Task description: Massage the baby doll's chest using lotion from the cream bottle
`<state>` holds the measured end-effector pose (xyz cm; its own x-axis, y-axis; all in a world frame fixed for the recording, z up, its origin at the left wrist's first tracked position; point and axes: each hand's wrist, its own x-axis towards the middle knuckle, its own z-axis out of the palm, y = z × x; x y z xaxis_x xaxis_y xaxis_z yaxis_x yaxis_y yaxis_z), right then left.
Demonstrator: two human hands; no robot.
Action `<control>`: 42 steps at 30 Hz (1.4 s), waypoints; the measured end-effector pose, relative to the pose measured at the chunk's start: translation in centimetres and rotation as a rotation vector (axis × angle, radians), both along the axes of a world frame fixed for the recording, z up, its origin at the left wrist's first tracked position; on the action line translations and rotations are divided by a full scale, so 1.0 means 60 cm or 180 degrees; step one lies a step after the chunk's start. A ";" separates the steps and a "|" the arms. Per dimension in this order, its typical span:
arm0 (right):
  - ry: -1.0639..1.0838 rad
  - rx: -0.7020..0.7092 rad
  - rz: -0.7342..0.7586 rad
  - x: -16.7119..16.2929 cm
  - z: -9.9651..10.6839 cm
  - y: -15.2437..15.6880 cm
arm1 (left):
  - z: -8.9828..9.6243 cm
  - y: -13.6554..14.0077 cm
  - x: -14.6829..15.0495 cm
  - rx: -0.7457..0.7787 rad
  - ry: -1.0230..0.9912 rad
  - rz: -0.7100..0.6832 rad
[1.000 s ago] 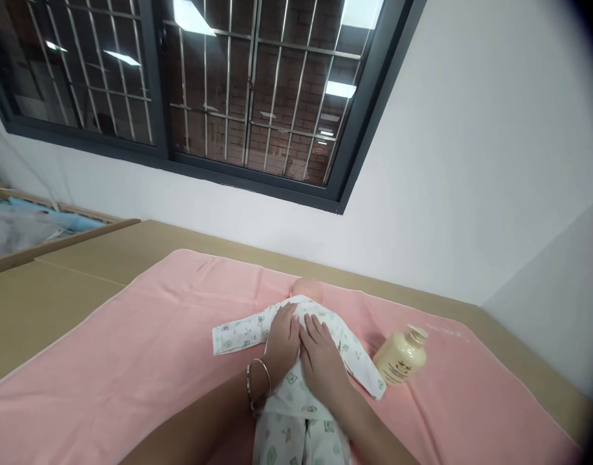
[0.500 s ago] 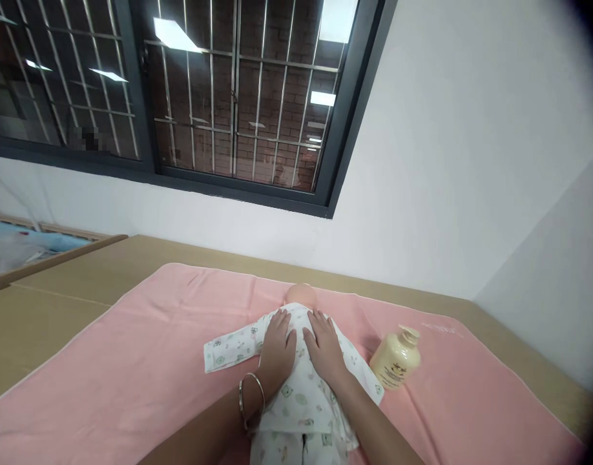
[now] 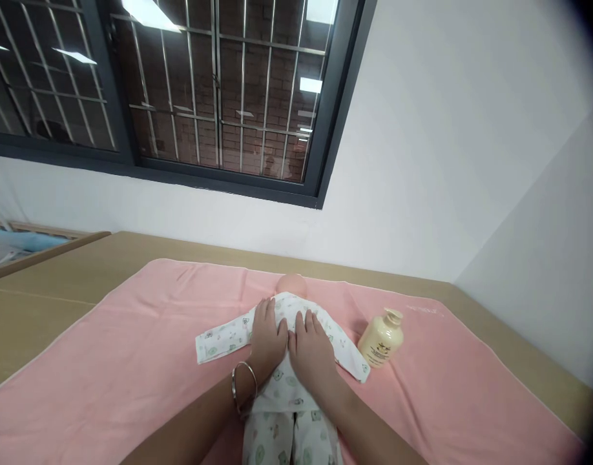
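A baby doll (image 3: 291,285) lies on a pink blanket (image 3: 146,361), only the top of its head showing past the collar. It wears white printed pajamas (image 3: 281,387), the sleeves spread out to both sides and the trouser legs toward me. Flat on the left of the doll's chest rests my left hand (image 3: 268,339), a silver bangle (image 3: 243,387) on its wrist. My right hand (image 3: 312,352) lies flat beside it on the chest, fingers pointing to the head. The thumbs nearly meet in the middle. Both hands are open and grip nothing.
A cream pump bottle (image 3: 382,339) stands on the blanket just right of the doll's sleeve. The blanket covers a wooden tabletop (image 3: 59,307) against a white wall (image 3: 398,161). A barred window (image 3: 219,97) is above. Far left, a wooden-edged bin (image 3: 25,248) holds blue and clear items.
My hands have slid down the doll's chest a little and drawn closer together, the right one most. The whole view has shifted slightly, so things sit further left and higher.
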<state>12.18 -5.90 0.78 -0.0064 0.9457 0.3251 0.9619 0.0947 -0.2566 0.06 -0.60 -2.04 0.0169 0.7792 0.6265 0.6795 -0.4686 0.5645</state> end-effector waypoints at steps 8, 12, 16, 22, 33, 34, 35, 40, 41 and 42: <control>0.0419 -0.0116 0.0429 0.044 -0.002 0.050 | -0.003 0.017 -0.007 -0.0085 0.0487 -0.0229; 0.0288 -0.0061 0.0609 0.038 0.001 0.050 | -0.005 0.021 -0.012 0.0013 0.0694 -0.0549; 0.0105 0.0087 0.0703 0.008 0.008 0.022 | 0.000 0.013 -0.009 0.0301 0.0728 -0.0491; -0.0237 -0.0054 0.0775 -0.009 0.024 -0.022 | 0.026 -0.016 0.000 0.0447 0.0984 -0.0207; 0.0259 -0.0170 0.0312 0.052 0.015 0.054 | 0.003 0.019 -0.013 -0.0057 0.0950 -0.0229; 0.0231 -0.0121 0.0372 0.050 0.013 0.053 | 0.003 0.020 -0.013 -0.0050 0.0957 -0.0314; 0.0193 -0.0081 0.0435 0.045 0.013 0.050 | 0.006 0.019 -0.013 -0.0019 0.0969 -0.0389; -0.0111 -0.0089 0.0475 0.008 0.026 0.003 | 0.043 -0.008 -0.005 0.0044 0.1052 -0.0610; -0.0180 -0.0133 0.0434 0.002 0.031 -0.008 | 0.051 -0.016 -0.003 -0.0007 0.1043 -0.0560; -0.0237 -0.0194 0.0403 -0.002 0.036 -0.018 | 0.057 -0.023 0.000 -0.0067 0.1034 -0.0486</control>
